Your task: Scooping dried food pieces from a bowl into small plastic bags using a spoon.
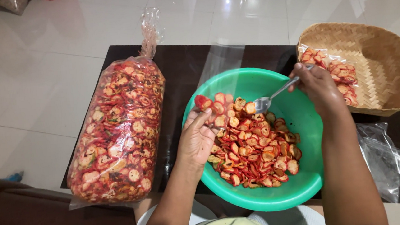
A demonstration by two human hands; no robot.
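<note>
**Inspector:** Report the hands first.

**Assistant:** The left hand (196, 139) sits at the left rim of the green bowl (305, 118), its grip closed around a small clear bag (214, 107) part-filled with red chip slices. The bag mouth faces the bowl's centre. The right hand (317, 86) is over the bowl's far right rim, grip closed on the handle of a metal spoon (268, 100); the spoon's bowl points at the bag mouth and touches the chips there.

**Inspector:** Contents and position of the bowl?

**Assistant:** A heap of red chips (255, 153) lies in the near-left half; the right inner wall is bare. The bowl stands on a dark worktop (182, 66), its near rim over the worktop's near edge, close to the person's lap.

**Inspector:** Surroundings and clearance?

**Assistant:** Left of the bowl, just beside it, lies a large sealed bag of chips (118, 133), lengthwise, its near end overhanging the near-left corner of the worktop. Right and behind, a woven basket (386, 59) holds one filled small packet (340, 75); the basket reaches past the worktop's right edge. Empty clear bags (384, 157) lie at the near right. Open worktop shows behind the bowl and between bowl and large bag. White tiled floor (39, 68) surrounds the worktop.
</note>
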